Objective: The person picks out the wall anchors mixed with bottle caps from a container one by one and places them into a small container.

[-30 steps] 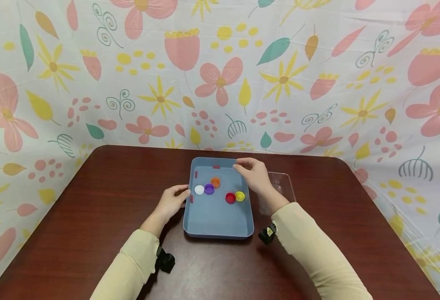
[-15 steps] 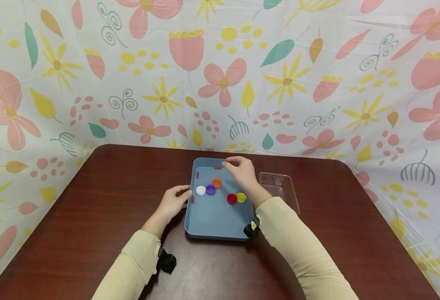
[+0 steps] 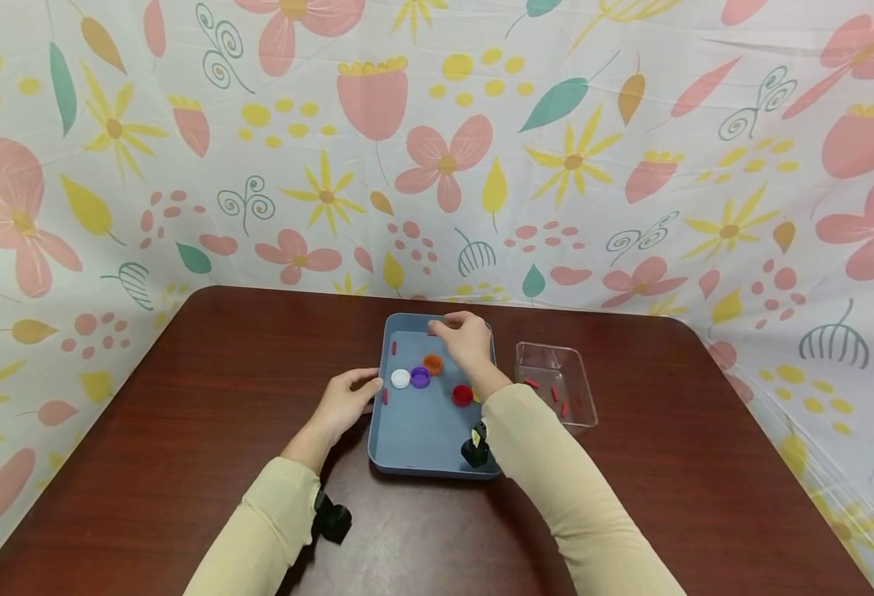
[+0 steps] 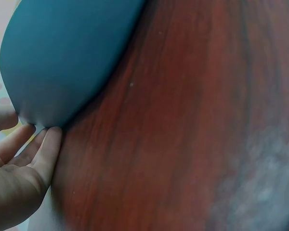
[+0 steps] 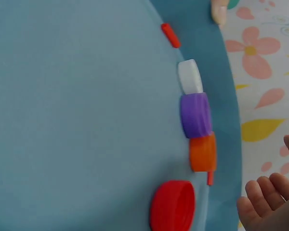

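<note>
My left hand [image 3: 343, 404] grips the left side of a blue-grey tray [image 3: 422, 443], its thumb over the rim. In the left wrist view the fingertips [image 4: 50, 139] meet the tray's outer wall. The right hand [image 3: 467, 341] hovers over the tray's far end, close to a short red stick [image 3: 432, 334]. Its thumb and fingers stand apart in the right wrist view, with nothing between them. Bottle caps lie in the tray: white [image 3: 400, 378], purple [image 3: 420, 377], orange [image 3: 433, 364], red [image 3: 463, 396], plus a yellow one mostly hidden by the right wrist.
Two more red sticks, one far [image 3: 395, 348] and one near [image 3: 386, 396], lie along the tray's left side. Right of the tray stands a clear plastic box [image 3: 582, 389] with several red sticks inside. The brown table [image 3: 258, 348] ends at a flower-patterned cloth [image 3: 437, 240].
My right hand has moved left across the tray's far end, toward the red stick there. Its arm no longer covers the clear box. The left hand has kept its grip on the tray.
</note>
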Action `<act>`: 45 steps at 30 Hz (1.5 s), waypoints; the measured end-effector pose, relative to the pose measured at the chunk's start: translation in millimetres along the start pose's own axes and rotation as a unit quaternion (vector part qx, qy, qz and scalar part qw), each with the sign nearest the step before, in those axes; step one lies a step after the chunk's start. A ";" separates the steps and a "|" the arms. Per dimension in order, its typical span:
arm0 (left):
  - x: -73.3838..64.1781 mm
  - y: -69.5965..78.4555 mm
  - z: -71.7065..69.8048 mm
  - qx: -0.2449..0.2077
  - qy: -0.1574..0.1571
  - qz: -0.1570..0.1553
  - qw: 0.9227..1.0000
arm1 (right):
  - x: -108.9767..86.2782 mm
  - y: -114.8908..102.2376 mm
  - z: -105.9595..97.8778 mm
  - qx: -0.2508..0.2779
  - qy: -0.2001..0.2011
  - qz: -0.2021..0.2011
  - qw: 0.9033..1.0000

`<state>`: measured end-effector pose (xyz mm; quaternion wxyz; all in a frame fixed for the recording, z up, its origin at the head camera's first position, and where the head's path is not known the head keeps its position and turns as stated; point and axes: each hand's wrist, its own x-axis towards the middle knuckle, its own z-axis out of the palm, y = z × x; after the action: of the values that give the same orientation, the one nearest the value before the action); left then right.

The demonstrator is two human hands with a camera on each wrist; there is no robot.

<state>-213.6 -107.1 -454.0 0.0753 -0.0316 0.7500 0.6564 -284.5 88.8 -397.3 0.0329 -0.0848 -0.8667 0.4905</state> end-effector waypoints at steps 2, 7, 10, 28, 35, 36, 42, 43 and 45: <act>0.1 0.6 0.4 -0.002 -0.001 -0.001 1.000 | 2.1 1.4 4.5 0.004 0.011 0.007 1.000; -0.4 1.0 0.2 0.002 0.000 -0.002 1.000 | 5.6 2.9 14.1 -0.001 0.034 0.024 0.999; -0.8 0.4 -0.2 0.001 0.000 -0.002 1.000 | 6.7 1.7 19.0 -0.009 0.049 0.039 0.998; 0.6 -1.2 0.7 0.015 0.003 -0.010 1.000 | 16.2 10.5 49.7 0.007 0.152 0.106 0.983; 1.2 0.6 1.1 0.008 0.009 -0.011 1.000 | 16.6 15.7 55.7 -0.045 0.158 0.112 0.980; 1.2 0.6 1.1 0.008 0.009 -0.009 1.000 | 16.5 16.3 56.3 -0.047 0.158 0.114 0.980; 1.8 -0.5 1.4 0.014 0.009 -0.009 1.000 | 15.7 19.0 59.6 -0.073 0.163 0.114 0.977; 1.9 -0.9 1.4 0.013 0.009 -0.009 1.000 | 15.6 19.3 60.1 -0.077 0.164 0.113 0.977; 2.0 -1.6 1.4 0.013 0.010 -0.007 1.000 | 15.6 19.6 61.2 -0.084 0.164 0.109 0.977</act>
<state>-215.3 -105.9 -456.0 0.0728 -0.0418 0.7590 0.6457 -306.2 49.8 -446.0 0.1131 -0.2607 -0.8732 0.3960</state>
